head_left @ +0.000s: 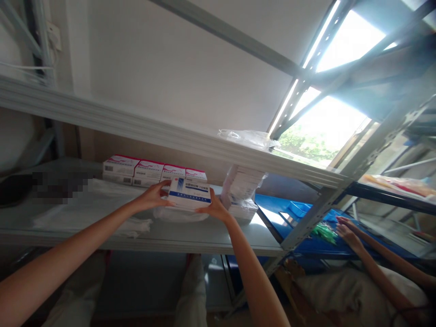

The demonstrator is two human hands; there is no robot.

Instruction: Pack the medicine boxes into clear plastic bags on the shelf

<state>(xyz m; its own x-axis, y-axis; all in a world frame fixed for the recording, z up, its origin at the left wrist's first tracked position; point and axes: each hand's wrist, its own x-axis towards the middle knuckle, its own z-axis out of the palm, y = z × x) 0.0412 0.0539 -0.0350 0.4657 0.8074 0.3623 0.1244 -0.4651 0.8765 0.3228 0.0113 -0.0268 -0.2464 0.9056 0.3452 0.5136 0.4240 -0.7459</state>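
Between my two hands is a white and blue medicine box [189, 192], its printed face turned up towards me. My left hand [154, 195] grips its left end, and my right hand [215, 207] holds the right end, thumbs along the lower edge. Just behind it, several white boxes with pink-red tops [117, 165] stand in a stacked row on the grey shelf [218, 236]. A clear plastic bag [182, 215] lies under and in front of the held box. To the right of my right hand sits a plastic-wrapped stack of white packs [241, 186].
An upper shelf edge [153, 129] crosses above my hands, with a crumpled clear bag [247, 137] on it. Plastic sheeting [132, 226] lies at left. A slanted metal upright [306, 222] stands at right; beyond it, a co-worker's hands [347, 229] are above a blue table with green items [323, 232].
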